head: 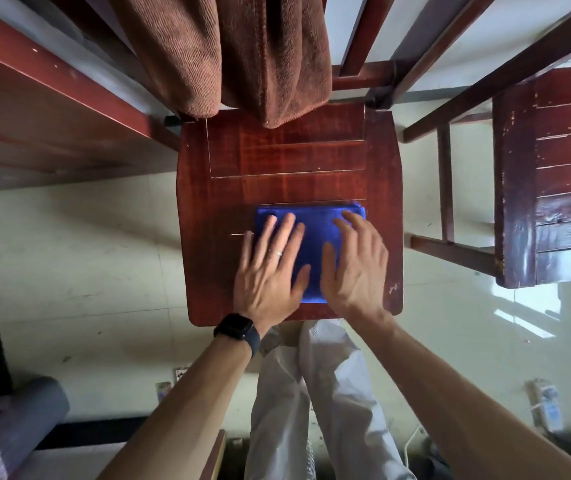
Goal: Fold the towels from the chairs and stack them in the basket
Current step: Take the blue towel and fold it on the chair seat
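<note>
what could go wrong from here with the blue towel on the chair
Both the left hand and right hand lie flat on the folded blue towel, gripping nothing; lifting it loosely could let the folds open. It sits near the front edge of the chair seat, so a pull toward the person might slide it onto the floor. The brown towel draped on the chair back could be knocked down.
</note>
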The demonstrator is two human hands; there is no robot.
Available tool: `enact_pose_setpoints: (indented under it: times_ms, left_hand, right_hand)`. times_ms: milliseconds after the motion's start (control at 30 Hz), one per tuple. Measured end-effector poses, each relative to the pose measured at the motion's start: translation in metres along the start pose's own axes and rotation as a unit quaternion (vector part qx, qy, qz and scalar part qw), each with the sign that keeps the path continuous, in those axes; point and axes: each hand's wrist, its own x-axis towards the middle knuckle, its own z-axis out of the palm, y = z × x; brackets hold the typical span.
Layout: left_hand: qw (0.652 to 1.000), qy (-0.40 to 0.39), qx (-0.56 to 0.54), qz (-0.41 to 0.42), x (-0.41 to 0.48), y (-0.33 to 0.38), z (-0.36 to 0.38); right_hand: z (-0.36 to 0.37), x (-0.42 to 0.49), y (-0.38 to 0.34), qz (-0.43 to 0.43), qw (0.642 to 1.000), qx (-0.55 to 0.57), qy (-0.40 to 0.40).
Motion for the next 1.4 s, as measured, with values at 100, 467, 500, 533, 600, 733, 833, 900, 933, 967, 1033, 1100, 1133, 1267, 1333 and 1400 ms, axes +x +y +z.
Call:
enact_pose_setpoints:
  times_ms: [100,467,500,533,600,733,833,900,933,967,1033,1100,1133,1267,1333,1400]
  left_hand:
    - [0.999,-0.032,0.031,0.018,0.003,-0.009,0.014]
    - [0.991,0.006,0.077,-0.105,-0.022,-0.051,0.009]
    - [0.987,0.018,0.075,-0.139,-0.026,-0.057,0.005]
    - [0.982,0.034,0.064,-0.173,-0.029,-0.060,-0.001]
    - [0.972,0.062,0.001,-0.228,-0.030,-0.060,-0.009]
    - [0.905,0.016,-0.252,-0.341,-0.010,-0.041,-0.027]
    - [0.814,-0.033,-0.382,-0.436,0.012,-0.026,-0.033]
    - [0.779,-0.030,-0.410,-0.473,0.023,-0.022,-0.032]
    - [0.772,-0.028,-0.413,-0.482,0.027,-0.022,-0.031]
    - [0.769,-0.031,-0.410,-0.489,0.030,-0.023,-0.029]
    - [0.768,-0.046,-0.406,-0.493,0.033,-0.027,-0.027]
    - [0.773,-0.068,-0.407,-0.482,0.035,-0.031,-0.025]
    - [0.775,-0.078,-0.409,-0.475,0.035,-0.032,-0.023]
    - [0.773,-0.094,-0.417,-0.468,0.035,-0.033,-0.027]
    - [0.774,-0.089,-0.419,-0.466,0.033,-0.033,-0.029]
    - [0.773,-0.086,-0.432,-0.458,0.030,-0.032,-0.032]
  right_hand:
    - [0.017,-0.001,0.006,-0.048,0.991,-0.080,-0.092]
    - [0.005,0.005,0.037,0.130,0.985,-0.101,-0.040]
    - [-0.003,0.003,0.038,0.144,0.986,-0.086,-0.018]
    - [-0.010,-0.001,0.039,0.152,0.986,-0.064,-0.007]
    - [-0.023,-0.008,0.034,0.184,0.982,0.012,-0.036]
    - [-0.034,-0.007,0.027,0.313,0.925,0.194,-0.093]
    - [-0.034,0.009,0.022,0.384,0.881,0.244,-0.128]
    - [-0.029,0.019,0.023,0.388,0.876,0.250,-0.144]
    - [-0.027,0.025,0.024,0.389,0.875,0.249,-0.147]
    - [-0.026,0.031,0.026,0.393,0.873,0.247,-0.149]
    - [-0.026,0.040,0.028,0.401,0.868,0.247,-0.159]
    - [-0.027,0.045,0.030,0.396,0.864,0.257,-0.177]
    - [-0.029,0.047,0.030,0.389,0.862,0.269,-0.184]
    - [-0.035,0.046,0.030,0.382,0.849,0.312,-0.189]
    - [-0.038,0.042,0.028,0.362,0.852,0.322,-0.197]
    - [-0.040,0.037,0.027,0.349,0.849,0.346,-0.196]
